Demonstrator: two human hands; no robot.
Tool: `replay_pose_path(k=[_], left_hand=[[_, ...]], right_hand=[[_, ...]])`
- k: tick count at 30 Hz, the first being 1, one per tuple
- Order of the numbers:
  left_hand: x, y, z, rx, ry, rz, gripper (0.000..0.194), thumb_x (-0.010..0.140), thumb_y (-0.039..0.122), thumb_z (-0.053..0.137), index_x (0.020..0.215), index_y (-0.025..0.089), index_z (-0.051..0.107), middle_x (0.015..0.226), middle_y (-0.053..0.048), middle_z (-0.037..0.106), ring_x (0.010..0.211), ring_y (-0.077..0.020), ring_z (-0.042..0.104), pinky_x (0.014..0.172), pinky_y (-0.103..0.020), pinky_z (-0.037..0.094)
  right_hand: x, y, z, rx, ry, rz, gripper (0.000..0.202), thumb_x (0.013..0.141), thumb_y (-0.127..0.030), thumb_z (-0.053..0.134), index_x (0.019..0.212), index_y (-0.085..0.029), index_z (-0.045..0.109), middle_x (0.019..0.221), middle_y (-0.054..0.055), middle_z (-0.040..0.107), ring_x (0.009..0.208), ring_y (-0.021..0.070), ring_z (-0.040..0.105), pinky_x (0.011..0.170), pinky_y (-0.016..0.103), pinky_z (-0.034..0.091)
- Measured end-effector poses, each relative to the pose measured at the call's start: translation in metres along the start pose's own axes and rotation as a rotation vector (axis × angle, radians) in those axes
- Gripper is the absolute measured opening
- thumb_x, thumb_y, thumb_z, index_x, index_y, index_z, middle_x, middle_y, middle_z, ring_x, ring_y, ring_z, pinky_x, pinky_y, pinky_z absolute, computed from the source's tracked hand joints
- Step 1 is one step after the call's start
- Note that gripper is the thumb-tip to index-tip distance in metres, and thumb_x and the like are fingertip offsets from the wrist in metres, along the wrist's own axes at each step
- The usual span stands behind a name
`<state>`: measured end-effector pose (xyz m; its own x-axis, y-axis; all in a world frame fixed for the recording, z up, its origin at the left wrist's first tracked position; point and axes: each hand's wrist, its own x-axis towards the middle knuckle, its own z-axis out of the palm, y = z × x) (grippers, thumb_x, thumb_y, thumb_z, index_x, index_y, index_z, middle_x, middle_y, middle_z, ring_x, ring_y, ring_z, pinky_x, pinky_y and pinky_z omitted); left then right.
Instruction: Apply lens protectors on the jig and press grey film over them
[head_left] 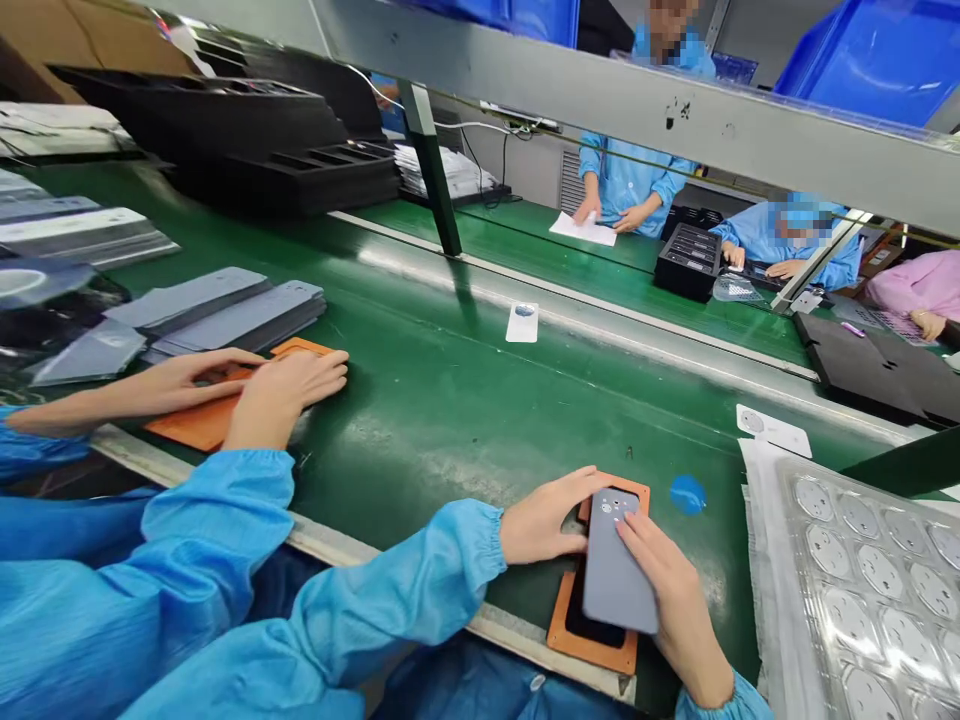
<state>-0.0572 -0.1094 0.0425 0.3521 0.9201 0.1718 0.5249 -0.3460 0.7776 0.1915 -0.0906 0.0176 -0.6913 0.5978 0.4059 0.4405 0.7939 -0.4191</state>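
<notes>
A grey phone back cover [616, 575] with camera holes at its top end is in my right hand [671, 585], fingers on its face and right edge. It lies slightly askew over an orange fixture [559, 625] with a dark recess, which it partly hides. My left hand [544, 515] rests at the fixture's upper left, thumb and fingers apart. Its fingertips reach the top left edges of cover and fixture; whether they press on either is unclear. A blue round film piece [688, 494] lies on the green bench right of the fixture.
At left, a co-worker's hands [289, 385] cover another orange fixture [199, 425], near stacked grey sheets [247, 315]. A clear tray of round white stickers [877, 570] stands at right. White cards [523, 323] lie farther back. A metal beam [600, 85] crosses above; co-workers sit beyond.
</notes>
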Motion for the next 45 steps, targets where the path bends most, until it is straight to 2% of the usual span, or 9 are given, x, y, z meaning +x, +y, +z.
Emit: replay_pose_path(k=[5, 7, 10, 20, 28, 35, 38, 41, 45], left_hand=[[0.014, 0.027, 0.012, -0.525, 0.279, -0.092, 0.031, 0.08, 0.022, 0.074, 0.109, 0.016, 0.066, 0.108, -0.01, 0.072, 0.102, -0.0222, 0.069, 0.095, -0.035, 0.054], [0.019, 0.038, 0.017, -0.456, 0.372, 0.036, 0.009, 0.085, 0.021, 0.069, 0.091, 0.015, 0.071, 0.095, -0.009, 0.075, 0.092, -0.0199, 0.07, 0.087, -0.031, 0.055], [0.025, 0.046, 0.021, -0.247, 0.457, 0.286, 0.008, 0.089, 0.019, 0.065, 0.092, 0.015, 0.071, 0.092, -0.008, 0.075, 0.091, -0.0189, 0.07, 0.087, -0.031, 0.055], [0.034, 0.037, 0.034, -0.026, 0.549, 0.353, 0.01, 0.09, 0.012, 0.058, 0.095, 0.016, 0.066, 0.092, -0.007, 0.073, 0.087, -0.0169, 0.068, 0.084, -0.03, 0.054], [0.035, 0.033, 0.039, 0.02, 0.609, 0.351, 0.014, 0.093, 0.011, 0.051, 0.095, 0.018, 0.063, 0.087, -0.005, 0.07, 0.08, -0.0164, 0.064, 0.078, -0.031, 0.051], [0.037, 0.023, 0.038, -0.293, 0.357, -0.132, 0.013, 0.086, 0.027, 0.062, 0.079, 0.016, 0.065, 0.078, -0.004, 0.068, 0.072, -0.017, 0.058, 0.07, -0.029, 0.045], [0.039, 0.023, 0.038, -0.365, 0.32, -0.211, 0.018, 0.081, 0.029, 0.065, 0.07, 0.015, 0.063, 0.065, -0.001, 0.063, 0.061, -0.0141, 0.055, 0.057, -0.024, 0.042], [0.056, 0.026, 0.026, -0.458, 0.286, -0.222, 0.02, 0.08, 0.032, 0.064, 0.073, 0.014, 0.062, 0.068, -0.002, 0.065, 0.061, -0.0139, 0.058, 0.057, -0.023, 0.044], [0.123, 0.025, -0.013, -0.51, 0.286, -0.226, 0.027, 0.083, 0.04, 0.062, 0.087, 0.013, 0.061, 0.076, -0.005, 0.068, 0.066, -0.0144, 0.062, 0.057, -0.022, 0.046]], right_hand=[[0.016, 0.003, -0.002, 1.074, 0.369, 0.284, 0.017, 0.095, -0.027, 0.048, 0.099, -0.026, 0.064, 0.107, 0.005, 0.066, 0.109, 0.0237, 0.063, 0.096, 0.044, 0.054], [0.026, 0.006, 0.003, 1.415, 0.414, 0.309, 0.018, 0.094, -0.03, 0.042, 0.086, -0.024, 0.058, 0.091, 0.003, 0.063, 0.1, 0.0214, 0.065, 0.091, 0.042, 0.056], [0.036, 0.012, 0.013, 1.611, 0.388, 0.372, 0.012, 0.088, -0.027, 0.039, 0.079, -0.023, 0.046, 0.078, 0.003, 0.052, 0.086, 0.0193, 0.064, 0.08, 0.039, 0.058], [0.038, 0.017, 0.026, 1.646, 0.418, 0.491, 0.004, 0.077, -0.018, 0.04, 0.077, -0.023, 0.041, 0.077, 0.004, 0.047, 0.083, 0.019, 0.059, 0.075, 0.035, 0.056], [0.045, 0.001, 0.019, 1.892, 0.513, 0.734, 0.01, 0.067, -0.017, 0.063, 0.069, -0.02, 0.053, 0.076, 0.001, 0.051, 0.084, 0.0147, 0.058, 0.08, 0.027, 0.054], [0.039, -0.006, 0.031, 1.389, 0.621, 0.787, 0.028, 0.074, -0.025, 0.081, 0.096, -0.019, 0.064, 0.095, 0.003, 0.064, 0.086, 0.0154, 0.061, 0.079, 0.028, 0.053], [0.038, -0.006, 0.032, 1.187, 0.687, 0.841, 0.041, 0.066, -0.029, 0.087, 0.097, -0.013, 0.065, 0.095, 0.007, 0.067, 0.092, 0.0208, 0.063, 0.078, 0.029, 0.053], [0.059, -0.004, 0.016, 1.13, 0.691, 0.821, 0.04, 0.063, -0.035, 0.088, 0.087, -0.011, 0.065, 0.082, 0.007, 0.066, 0.077, 0.0196, 0.063, 0.059, 0.025, 0.049], [0.111, 0.009, -0.022, 1.262, 0.624, 0.772, 0.052, 0.061, -0.039, 0.088, 0.1, -0.015, 0.063, 0.096, 0.007, 0.066, 0.077, 0.0163, 0.062, 0.051, 0.02, 0.042]])
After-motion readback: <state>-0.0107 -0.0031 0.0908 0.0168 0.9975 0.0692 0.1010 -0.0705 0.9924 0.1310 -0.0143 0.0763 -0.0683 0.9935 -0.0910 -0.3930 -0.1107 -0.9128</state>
